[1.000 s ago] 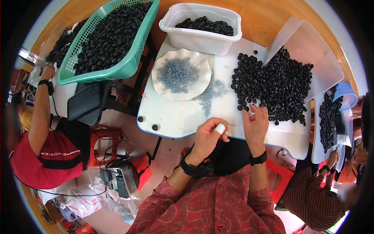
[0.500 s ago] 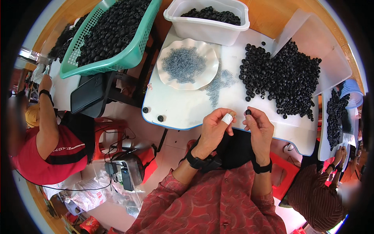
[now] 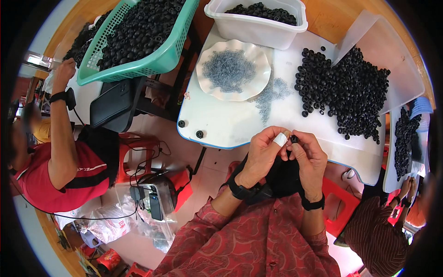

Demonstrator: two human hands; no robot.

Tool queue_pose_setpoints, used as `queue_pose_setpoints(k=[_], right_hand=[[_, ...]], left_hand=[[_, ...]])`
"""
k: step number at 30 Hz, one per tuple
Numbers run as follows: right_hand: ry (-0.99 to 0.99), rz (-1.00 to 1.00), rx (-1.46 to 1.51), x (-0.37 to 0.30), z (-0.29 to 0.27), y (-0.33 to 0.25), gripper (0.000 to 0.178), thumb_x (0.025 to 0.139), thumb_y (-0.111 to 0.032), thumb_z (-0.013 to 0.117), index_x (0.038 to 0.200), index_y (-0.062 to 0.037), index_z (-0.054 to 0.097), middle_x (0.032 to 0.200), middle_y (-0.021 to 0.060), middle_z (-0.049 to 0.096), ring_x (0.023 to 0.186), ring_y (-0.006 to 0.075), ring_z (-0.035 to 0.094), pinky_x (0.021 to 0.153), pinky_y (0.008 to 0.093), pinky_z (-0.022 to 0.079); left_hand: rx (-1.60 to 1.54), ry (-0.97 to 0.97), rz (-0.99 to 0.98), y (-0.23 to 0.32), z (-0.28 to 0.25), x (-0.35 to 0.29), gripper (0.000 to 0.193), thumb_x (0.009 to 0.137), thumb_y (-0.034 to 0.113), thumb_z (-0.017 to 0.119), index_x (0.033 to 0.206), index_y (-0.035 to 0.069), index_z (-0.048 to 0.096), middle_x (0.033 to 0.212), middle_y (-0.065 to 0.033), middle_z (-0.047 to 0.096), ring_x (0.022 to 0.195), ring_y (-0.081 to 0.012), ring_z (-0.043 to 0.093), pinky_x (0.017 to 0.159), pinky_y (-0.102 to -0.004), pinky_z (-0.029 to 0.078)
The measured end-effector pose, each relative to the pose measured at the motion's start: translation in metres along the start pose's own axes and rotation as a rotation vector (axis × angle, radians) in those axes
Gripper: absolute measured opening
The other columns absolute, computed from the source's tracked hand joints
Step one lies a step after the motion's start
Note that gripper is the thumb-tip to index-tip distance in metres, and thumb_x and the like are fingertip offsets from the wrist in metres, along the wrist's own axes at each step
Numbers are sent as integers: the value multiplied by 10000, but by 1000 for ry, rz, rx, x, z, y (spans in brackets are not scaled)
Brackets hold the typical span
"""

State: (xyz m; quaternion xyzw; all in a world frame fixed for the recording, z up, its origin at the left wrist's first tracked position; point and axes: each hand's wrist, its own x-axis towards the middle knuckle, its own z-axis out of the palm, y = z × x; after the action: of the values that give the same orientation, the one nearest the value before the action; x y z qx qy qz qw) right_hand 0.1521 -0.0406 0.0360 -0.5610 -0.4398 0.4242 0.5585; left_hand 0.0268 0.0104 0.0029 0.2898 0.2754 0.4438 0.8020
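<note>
In front of my body, both hands meet just off the near edge of the white table [image 3: 221, 121]. My right hand [image 3: 312, 162] pinches a small black ring-shaped piece [image 3: 294, 138] between thumb and fingertips. Closed in a pinch, my left hand [image 3: 262, 160] has white tape [image 3: 280, 139] around a digit, and its fingertips are right against the black piece. Whatever lies between the left fingertips is too small to make out. Beyond the hands, a scalloped white plate [image 3: 227, 96] holds many tiny clear bluish rings, with more of them [image 3: 265, 105] scattered beside it.
A heap of black pieces [image 3: 344, 92] spills from a tipped translucent bin [image 3: 399, 69] at the right. Behind the plate stands a white tub [image 3: 258, 36]; a green basket [image 3: 131, 73] is at the left. Two black pieces [image 3: 199, 134] lie near the table's left corner. Co-workers sit on both sides.
My hands have come together, the left fingertips now meeting the black piece in the right. The whole view has shifted slightly. The co-worker at the left has raised an arm.
</note>
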Motion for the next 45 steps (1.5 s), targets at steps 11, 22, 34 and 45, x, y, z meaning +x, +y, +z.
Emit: queue_pose_setpoints(k=[11, 22, 34, 45], right_hand=[[33, -9, -19, 0, 3, 2, 264, 916, 21, 577, 1180, 19, 598, 1004, 40, 577, 780, 78, 566, 708, 207, 482], [54, -31, -78, 0, 3, 2, 283, 894, 44, 589, 1174, 11, 610, 1050, 55, 570, 813, 97, 585, 709, 219, 494], [75, -112, -238, 0, 3, 4, 311, 865, 80, 593, 1159, -14, 631, 1039, 58, 578, 825, 100, 579, 720, 220, 483], [64, -69, -186, -3, 2, 6, 253, 871, 56, 614, 1118, -1, 630, 1035, 63, 603, 883, 111, 609, 768, 227, 488]], left_hand=[[147, 48, 50, 4, 4, -1, 155, 964, 93, 550, 1038, -33, 603, 805, -21, 605, 640, -46, 526, 566, -192, 470], [341, 86, 90, 5, 6, -2, 129, 942, 58, 567, 1023, -25, 625, 849, -24, 631, 664, -52, 552, 589, -201, 487], [637, 52, 347, 5, 2, 3, 104, 891, -2, 592, 977, 8, 650, 833, -58, 627, 631, -103, 606, 532, -239, 475], [245, 42, 76, 6, -1, 2, 96, 899, 7, 604, 985, 9, 647, 850, -23, 659, 648, -36, 563, 550, -184, 478]])
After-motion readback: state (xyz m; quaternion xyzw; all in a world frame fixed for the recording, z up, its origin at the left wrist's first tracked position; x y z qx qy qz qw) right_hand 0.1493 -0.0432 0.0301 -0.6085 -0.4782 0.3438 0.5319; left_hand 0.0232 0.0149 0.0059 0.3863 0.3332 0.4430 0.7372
